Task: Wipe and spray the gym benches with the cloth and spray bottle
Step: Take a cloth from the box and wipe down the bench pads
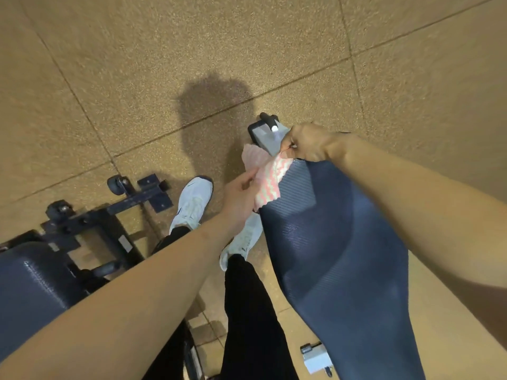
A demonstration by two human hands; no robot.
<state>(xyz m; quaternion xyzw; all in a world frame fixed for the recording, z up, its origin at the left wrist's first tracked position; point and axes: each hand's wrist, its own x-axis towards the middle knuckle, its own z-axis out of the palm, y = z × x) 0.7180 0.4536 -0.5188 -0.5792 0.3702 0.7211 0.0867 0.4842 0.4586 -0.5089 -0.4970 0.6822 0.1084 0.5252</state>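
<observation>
A: What filled the view, biggest first?

B: The tan speckled rubber floor (137, 78), then two benches. The long dark-blue ribbed vinyl tabletop (343, 256) ran from the near right up toward the middle. A second dark padded bench (30, 281) on a black wheeled frame (82, 223) sat at the near left.

A: And the hands?

B: Two, both busy. The right hand (308, 144) was at the tabletop's far end, its grip pinched narrow on the far corner of the one pink-and-white striped knitted cloth (270, 182). The left hand (240, 197) pinched the cloth's left edge, just off the tabletop's side. The cloth was spread between them, partly on the tabletop's far end and partly hanging over its left edge.

A: How would it handle?

B: I'd judge it light, soft and limp. It would likely bunch up, or slide off the smooth vinyl if let go. Corners suit spreading it; a flat palm on top suits wiping.

A: Anything smaller?

B: Two white trainers (192, 204) between the benches, and one grey metal end bracket (264, 137) just beyond the right hand. No spray bottle was in view.
</observation>
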